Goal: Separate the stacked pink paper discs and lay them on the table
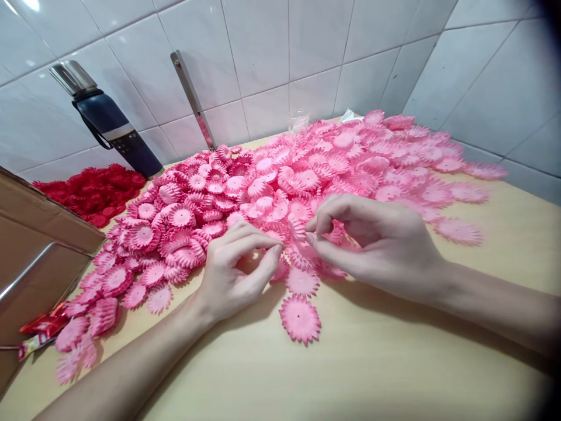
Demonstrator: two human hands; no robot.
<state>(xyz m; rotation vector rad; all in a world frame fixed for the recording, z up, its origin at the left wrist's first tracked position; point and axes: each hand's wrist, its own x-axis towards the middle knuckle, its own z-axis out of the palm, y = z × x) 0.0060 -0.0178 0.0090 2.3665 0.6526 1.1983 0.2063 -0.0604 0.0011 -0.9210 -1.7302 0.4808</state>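
White tiles (267,47) stand behind a table (372,362) with pink flower discs (309,179) heaped, likely for easy reach, by the left hand (236,269) and right hand (379,242), both pinching, though I cannot tell on what.

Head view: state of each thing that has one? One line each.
Left hand: thumb and finger pinched, hold unclear
Right hand: pinched, hold unclear
Pink flower pieces: heaped, some nested
Front pink piece: flat on table
Red pieces: heaped
Bottle: standing, cap on
Metal bar: on end by wall
Clear cup: upright, contents unclear
Red packet: opened or sealed, can't tell
Cardboard box: partly in view, open or closed unclear
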